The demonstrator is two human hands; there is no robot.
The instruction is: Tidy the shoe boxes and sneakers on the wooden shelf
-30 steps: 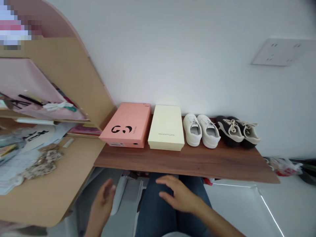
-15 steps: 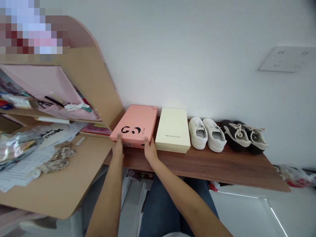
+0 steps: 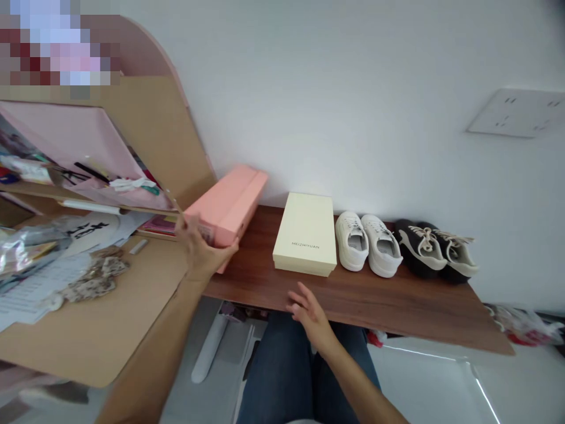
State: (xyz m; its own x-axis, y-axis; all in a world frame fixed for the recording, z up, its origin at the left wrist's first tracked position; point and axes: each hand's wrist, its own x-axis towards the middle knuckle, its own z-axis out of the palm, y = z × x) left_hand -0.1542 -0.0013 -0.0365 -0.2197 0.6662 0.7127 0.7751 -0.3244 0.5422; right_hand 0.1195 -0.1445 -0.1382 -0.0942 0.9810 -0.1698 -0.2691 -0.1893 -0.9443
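Observation:
My left hand [image 3: 203, 250] grips the near end of a pink shoebox [image 3: 229, 200], which is tilted onto its side at the left end of the brown wooden bench [image 3: 260, 288]. Fingers apart and holding nothing, my right hand [image 3: 309, 312] hovers over the bench's front edge. Just beyond it lies a closed cream shoebox [image 3: 308, 227] with dark lettering on its lid. A pair of white sneakers [image 3: 367, 244] stands right of that box. Black-and-beige shoes [image 3: 435, 250] with pale laces stand farther right.
A desk [image 3: 101, 330] at the left holds papers, a patterned cloth [image 3: 95, 277] and plastic bags. Its upright side panel [image 3: 176, 147] rises close to the pink box. Behind the bench is a white wall with a socket plate [image 3: 516, 112]. A plastic bag [image 3: 529, 324] lies at the far right.
The pink box has gone from lying flat to tilted on its side, shifted left in my left hand. My right hand has let go of it and moved right, toward me.

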